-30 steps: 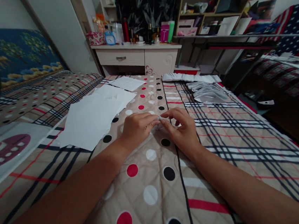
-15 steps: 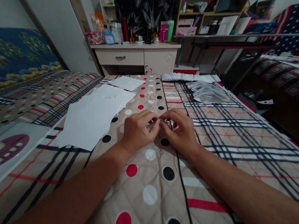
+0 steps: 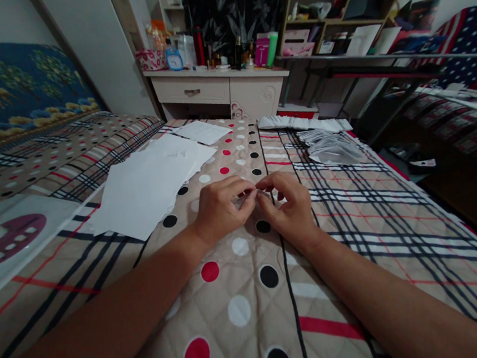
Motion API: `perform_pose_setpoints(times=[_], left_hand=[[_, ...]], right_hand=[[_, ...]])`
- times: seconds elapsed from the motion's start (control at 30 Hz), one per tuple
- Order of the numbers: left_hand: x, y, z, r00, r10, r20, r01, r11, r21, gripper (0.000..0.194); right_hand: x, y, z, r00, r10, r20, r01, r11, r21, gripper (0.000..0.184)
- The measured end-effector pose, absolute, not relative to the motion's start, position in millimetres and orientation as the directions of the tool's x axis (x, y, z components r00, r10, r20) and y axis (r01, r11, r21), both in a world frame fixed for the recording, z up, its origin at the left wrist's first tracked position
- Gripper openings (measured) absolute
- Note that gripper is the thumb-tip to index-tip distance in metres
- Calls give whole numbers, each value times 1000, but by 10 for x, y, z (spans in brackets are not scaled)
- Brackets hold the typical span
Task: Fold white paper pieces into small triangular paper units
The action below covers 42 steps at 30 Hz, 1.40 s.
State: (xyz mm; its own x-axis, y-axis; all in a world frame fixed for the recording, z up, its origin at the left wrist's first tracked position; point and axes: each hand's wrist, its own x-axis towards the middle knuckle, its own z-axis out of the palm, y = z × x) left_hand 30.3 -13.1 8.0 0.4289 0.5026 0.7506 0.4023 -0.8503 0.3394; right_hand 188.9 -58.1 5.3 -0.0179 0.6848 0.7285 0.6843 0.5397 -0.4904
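Over the middle of the bedspread point(image 3: 236, 286), my left hand point(image 3: 223, 207) and my right hand point(image 3: 288, 207) meet at the fingertips. Both are closed in a pinch, thumb against forefinger. A thin greyish edge shows between the fingers, but most of what they hold is hidden, so its kind cannot be made out. Left of my left hand lies a spread of white paper sheets point(image 3: 142, 188), with a smaller stack of white paper point(image 3: 203, 132) behind it. Beyond my right hand rests a fanned pile of thin whitish pieces point(image 3: 332, 148).
A long white bundle point(image 3: 300, 122) lies behind the fanned pile. At the left edge is a plastic bag point(image 3: 12, 240) with a purple print. A white dresser point(image 3: 196, 90) crowded with bottles stands past the bed's far end. A desk point(image 3: 378, 57) is at the right.
My pinched fingertips have shifted very slightly to the right. Both hands keep the same pinch, and the papers around them stay put.
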Motion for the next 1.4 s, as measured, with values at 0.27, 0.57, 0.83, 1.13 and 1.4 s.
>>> perform_pose_setpoints(times=[0.27, 0.57, 0.83, 1.13, 1.4], left_hand=[[313, -126, 96, 464, 447, 764, 423, -870, 252, 6], [207, 22, 48, 402, 548, 734, 520, -796, 309, 4], [228, 49, 24, 457, 523, 719, 369, -847, 382, 8], [225, -33, 73, 453, 510, 731, 457, -837, 301, 8], [116, 21, 85, 654, 457, 603, 563, -826, 14, 12]], right_hand=[[1889, -606, 66, -39, 674, 737, 753, 505, -422, 5], [2030, -465, -19, 139, 764, 631, 691, 382, -614, 13], [2013, -454, 5, -43, 839, 542, 572, 465, -675, 27], [2026, -456, -27, 8, 835, 551, 666, 406, -625, 13], [2077, -445, -36, 177, 840, 513, 749, 223, -623, 14]])
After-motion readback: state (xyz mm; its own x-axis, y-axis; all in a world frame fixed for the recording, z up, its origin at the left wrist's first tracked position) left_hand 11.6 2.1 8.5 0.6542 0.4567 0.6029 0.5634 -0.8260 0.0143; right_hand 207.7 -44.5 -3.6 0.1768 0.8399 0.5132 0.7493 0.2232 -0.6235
